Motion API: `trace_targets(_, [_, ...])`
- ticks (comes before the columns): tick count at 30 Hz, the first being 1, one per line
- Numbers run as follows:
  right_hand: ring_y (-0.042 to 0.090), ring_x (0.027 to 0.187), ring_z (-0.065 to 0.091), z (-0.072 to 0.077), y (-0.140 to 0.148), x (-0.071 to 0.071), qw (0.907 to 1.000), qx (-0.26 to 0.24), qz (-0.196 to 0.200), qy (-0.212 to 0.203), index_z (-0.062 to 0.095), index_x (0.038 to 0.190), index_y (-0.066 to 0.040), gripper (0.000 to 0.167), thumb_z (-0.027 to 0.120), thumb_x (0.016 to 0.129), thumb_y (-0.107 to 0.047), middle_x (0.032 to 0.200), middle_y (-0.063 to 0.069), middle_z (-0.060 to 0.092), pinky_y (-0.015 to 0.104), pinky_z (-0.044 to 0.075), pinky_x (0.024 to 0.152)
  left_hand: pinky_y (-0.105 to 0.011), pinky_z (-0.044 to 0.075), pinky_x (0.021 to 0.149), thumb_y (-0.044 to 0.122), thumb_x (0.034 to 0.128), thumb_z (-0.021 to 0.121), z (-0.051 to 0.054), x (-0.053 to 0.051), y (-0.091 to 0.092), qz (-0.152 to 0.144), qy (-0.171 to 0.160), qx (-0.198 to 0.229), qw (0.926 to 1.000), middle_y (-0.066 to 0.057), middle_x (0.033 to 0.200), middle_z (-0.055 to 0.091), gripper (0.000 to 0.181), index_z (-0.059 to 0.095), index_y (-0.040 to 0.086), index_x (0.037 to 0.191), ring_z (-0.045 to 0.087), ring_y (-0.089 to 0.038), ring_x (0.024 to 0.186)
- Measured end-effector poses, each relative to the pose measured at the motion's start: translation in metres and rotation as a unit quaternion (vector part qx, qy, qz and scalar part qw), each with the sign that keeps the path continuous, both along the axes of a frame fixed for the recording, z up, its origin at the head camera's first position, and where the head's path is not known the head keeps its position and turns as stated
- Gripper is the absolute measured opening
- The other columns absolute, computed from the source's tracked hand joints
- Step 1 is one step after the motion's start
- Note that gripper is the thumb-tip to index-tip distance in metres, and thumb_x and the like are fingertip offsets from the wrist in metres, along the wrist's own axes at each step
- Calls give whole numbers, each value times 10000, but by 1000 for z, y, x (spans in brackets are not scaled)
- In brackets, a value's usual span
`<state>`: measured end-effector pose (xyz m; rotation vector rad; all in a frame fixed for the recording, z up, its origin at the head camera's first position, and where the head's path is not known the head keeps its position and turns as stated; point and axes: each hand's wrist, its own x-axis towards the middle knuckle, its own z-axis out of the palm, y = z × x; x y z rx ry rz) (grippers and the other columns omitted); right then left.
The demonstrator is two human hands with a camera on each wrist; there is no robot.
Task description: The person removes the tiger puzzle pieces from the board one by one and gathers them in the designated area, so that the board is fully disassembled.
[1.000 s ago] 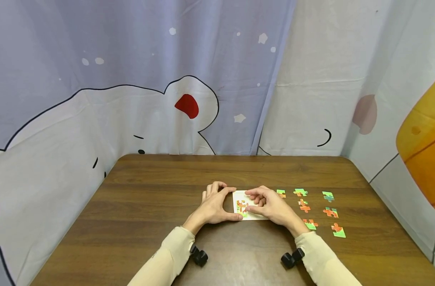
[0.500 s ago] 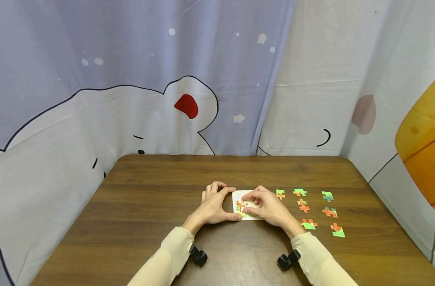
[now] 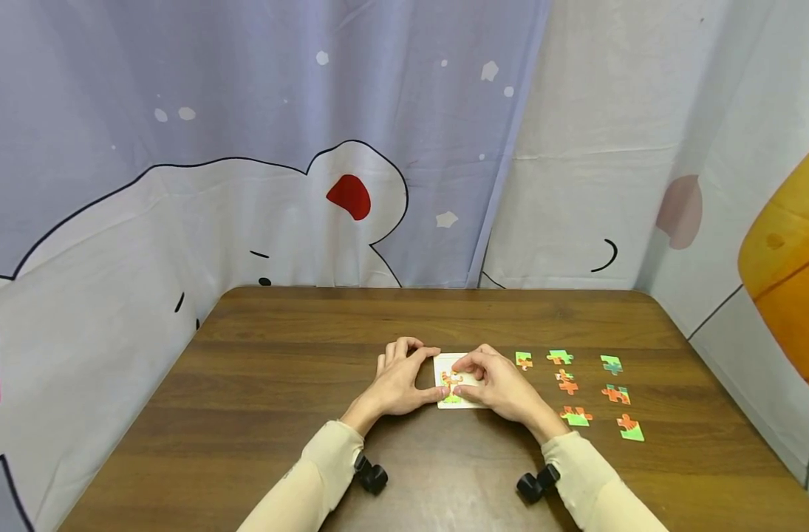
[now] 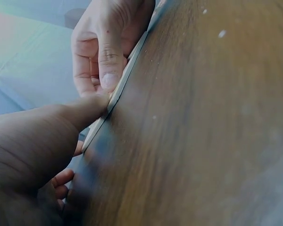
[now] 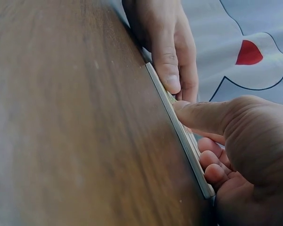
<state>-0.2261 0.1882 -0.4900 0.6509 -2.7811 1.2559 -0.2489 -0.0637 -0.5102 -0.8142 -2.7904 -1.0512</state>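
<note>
A white puzzle board [image 3: 447,361] lies flat on the wooden table, with orange and green jigsaw pieces in its left part. My left hand [image 3: 397,384] spans the board's left side, index finger at the far corner and thumb over the near part, touching the pieces. My right hand [image 3: 500,380] covers the board's right part. Its thumb and index finger hold the edges of a jigsaw piece [image 3: 452,378] set down on the board. In the right wrist view the two thumbs nearly meet above the thin board [image 5: 181,134]; its printed face is mostly hidden there.
Several loose jigsaw pieces lie spread to the right of the board, among them a green-topped piece [image 3: 560,357], an orange piece [image 3: 615,394] and a corner piece [image 3: 629,428]. A patterned curtain [image 3: 258,89] hangs behind the table [image 3: 298,325].
My right hand has moved left and down with the piece, onto the board's left part. My left thumb has shifted from the board's near corner onto the pieces. The loose pieces stay put.
</note>
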Motion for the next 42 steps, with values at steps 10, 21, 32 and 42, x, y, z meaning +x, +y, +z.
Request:
trace_targets(10, [128,823,600,0,0,0,9995,-264,50,-142,775,1161,-170,300,938,911,-141,1013,-36,718,265,481,741,-617,313,1094,516,882,907,-4,-2,2,119,65,117,9998,-139,1514,481,763,663,199,1531,398,-398,1390])
trace_targets(21, [119,774,601,2,-2,0,9991,-334,-107,-220,796,1127,-155,224,902,936,-107,939,-42,709,252,468,690,-594,325,1075,533,887,902,-2,-1,3,139,97,61,9998,-129,1507,485,761,666,194,1525,406,-377,1376])
trace_targets(32, [121,801,605,2,-2,1,9985,-449,-137,-281,792,1165,-110,234,874,949,-75,975,-12,710,239,476,700,-606,319,1090,547,900,886,1,1,3,153,-41,50,9999,-144,1520,478,764,661,184,1534,401,-375,1374])
trace_targets(42, [127,822,601,2,-1,0,9982,-486,-182,-300,787,1175,-116,233,867,960,-79,980,-8,709,236,477,710,-592,311,1083,590,903,878,1,-1,0,-4,-37,-14,10000,-145,1533,460,810,635,188,1563,393,-364,1359])
